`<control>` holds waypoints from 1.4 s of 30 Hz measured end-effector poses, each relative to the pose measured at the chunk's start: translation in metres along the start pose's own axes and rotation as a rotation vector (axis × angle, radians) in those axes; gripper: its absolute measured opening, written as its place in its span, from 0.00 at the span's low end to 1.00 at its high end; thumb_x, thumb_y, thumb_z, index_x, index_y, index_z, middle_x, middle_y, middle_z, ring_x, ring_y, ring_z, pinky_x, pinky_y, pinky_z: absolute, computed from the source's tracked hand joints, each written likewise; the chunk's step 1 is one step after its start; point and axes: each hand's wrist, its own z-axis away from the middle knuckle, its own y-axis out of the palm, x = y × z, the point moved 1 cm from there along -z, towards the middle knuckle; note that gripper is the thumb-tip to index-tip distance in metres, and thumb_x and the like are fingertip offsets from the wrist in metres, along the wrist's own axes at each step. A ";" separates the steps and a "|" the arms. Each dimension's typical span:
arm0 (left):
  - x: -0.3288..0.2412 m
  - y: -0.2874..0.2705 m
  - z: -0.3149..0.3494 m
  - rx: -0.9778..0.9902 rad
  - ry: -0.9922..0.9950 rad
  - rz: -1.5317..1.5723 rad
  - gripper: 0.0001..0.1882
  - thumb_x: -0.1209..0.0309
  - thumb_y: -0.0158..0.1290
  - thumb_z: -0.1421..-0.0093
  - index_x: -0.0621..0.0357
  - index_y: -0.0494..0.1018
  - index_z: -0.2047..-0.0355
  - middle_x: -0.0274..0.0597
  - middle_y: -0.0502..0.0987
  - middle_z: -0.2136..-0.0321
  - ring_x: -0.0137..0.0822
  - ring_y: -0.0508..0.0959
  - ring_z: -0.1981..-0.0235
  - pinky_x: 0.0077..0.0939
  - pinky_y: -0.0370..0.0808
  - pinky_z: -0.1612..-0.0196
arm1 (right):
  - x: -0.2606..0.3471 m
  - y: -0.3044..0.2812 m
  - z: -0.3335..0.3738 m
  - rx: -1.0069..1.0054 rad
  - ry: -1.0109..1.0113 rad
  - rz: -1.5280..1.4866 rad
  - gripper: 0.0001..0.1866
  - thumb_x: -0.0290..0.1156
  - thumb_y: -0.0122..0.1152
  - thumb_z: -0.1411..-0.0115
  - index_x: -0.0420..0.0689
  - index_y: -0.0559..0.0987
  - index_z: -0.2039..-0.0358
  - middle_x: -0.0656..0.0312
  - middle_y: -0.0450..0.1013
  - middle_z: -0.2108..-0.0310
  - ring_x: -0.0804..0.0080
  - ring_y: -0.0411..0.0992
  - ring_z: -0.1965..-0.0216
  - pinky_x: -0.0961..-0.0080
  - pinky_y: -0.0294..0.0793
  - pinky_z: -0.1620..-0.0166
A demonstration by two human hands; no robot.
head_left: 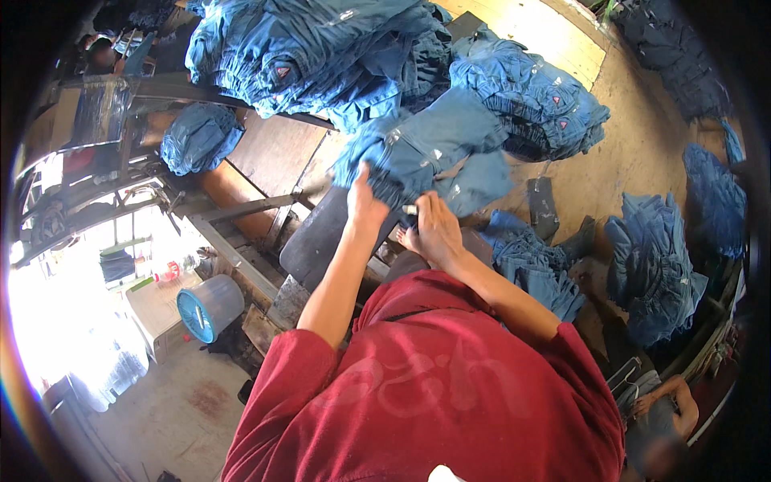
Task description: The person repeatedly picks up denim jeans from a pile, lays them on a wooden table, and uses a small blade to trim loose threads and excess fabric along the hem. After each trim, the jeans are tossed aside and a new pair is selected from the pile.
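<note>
A blue denim garment (434, 145) with a gathered, elastic-looking edge stretches out in front of me, its far right part smeared by motion. My left hand (367, 207) is closed on the gathered edge, thumb on top. To the right, my right hand (434, 231) has its fingers curled together at the near edge of the same garment. A small dark and pale bit shows at those fingertips, too small to make out. Under my hands lies a dark padded board (316, 241), partly covered by my left forearm.
A big heap of blue garments (313, 56) rises at the far left, another pile (534, 96) at the far right. More bundles (654, 265) lie right. At left are a wooden frame (241, 257) and a translucent bucket (217, 305). Another person (662, 418) is at lower right.
</note>
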 end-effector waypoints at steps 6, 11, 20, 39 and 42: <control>-0.029 -0.095 0.066 -0.225 0.012 0.012 0.21 0.58 0.51 0.23 0.62 0.74 0.41 0.54 0.80 0.42 0.55 0.80 0.42 0.63 0.74 0.35 | 0.059 0.009 0.029 0.419 -0.035 -0.085 0.32 0.34 0.78 0.53 0.37 0.68 0.53 0.47 0.70 0.54 0.42 0.79 0.61 0.52 0.82 0.61; -0.100 -0.175 0.116 -0.231 0.182 -0.087 0.23 0.57 0.46 0.22 0.62 0.74 0.39 0.52 0.80 0.41 0.54 0.80 0.42 0.61 0.75 0.36 | 0.116 0.043 0.033 0.617 -0.085 -0.365 0.29 0.49 0.75 0.41 0.40 0.72 0.55 0.48 0.74 0.60 0.42 0.80 0.63 0.52 0.80 0.60; -0.129 -0.212 0.129 -0.190 0.116 -0.113 0.24 0.56 0.49 0.23 0.65 0.73 0.39 0.55 0.79 0.42 0.55 0.80 0.42 0.62 0.75 0.36 | -0.033 -0.039 -0.096 -0.500 0.009 0.229 0.46 0.58 0.80 0.46 0.28 0.70 0.48 0.39 0.73 0.54 0.43 0.73 0.49 0.52 0.71 0.43; -0.131 -0.234 0.226 -0.175 0.144 -0.398 0.25 0.70 0.65 0.34 0.60 0.74 0.38 0.46 0.82 0.46 0.43 0.84 0.48 0.49 0.81 0.40 | -0.149 0.004 -0.215 -0.083 0.110 0.473 0.21 0.53 0.60 0.30 0.46 0.75 0.57 0.45 0.83 0.69 0.41 0.83 0.65 0.44 0.80 0.64; -0.156 -0.252 0.214 -0.201 0.184 -0.428 0.27 0.67 0.68 0.36 0.62 0.75 0.40 0.46 0.83 0.47 0.44 0.84 0.49 0.48 0.82 0.42 | -0.132 0.029 -0.212 -0.070 0.190 0.332 0.24 0.56 0.61 0.30 0.43 0.75 0.59 0.43 0.82 0.67 0.39 0.82 0.63 0.45 0.78 0.61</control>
